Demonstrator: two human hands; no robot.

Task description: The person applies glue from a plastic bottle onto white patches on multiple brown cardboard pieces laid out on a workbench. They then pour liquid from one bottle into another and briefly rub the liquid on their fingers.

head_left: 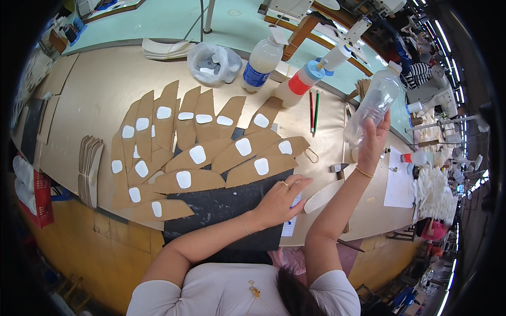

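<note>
My right hand is raised at the right and wraps round the lower part of a clear plastic bottle. The bottle leans with its white cap up and away from me. My left hand rests by the right edge of a black mat, fingers stretched to the right and thumb apart. Just under it show a bit of blue and a paper sheet, partly hidden. Many brown shaped pieces, each with a white patch, lie spread and overlapping beyond and left of this hand. A pale, long shaped piece lies to its right.
Along the far side stand a plastic bag, a blue-labelled bottle and a red-banded bottle. Two pencils lie nearby. A banded stack of pieces is at the left, a white sheet at the right.
</note>
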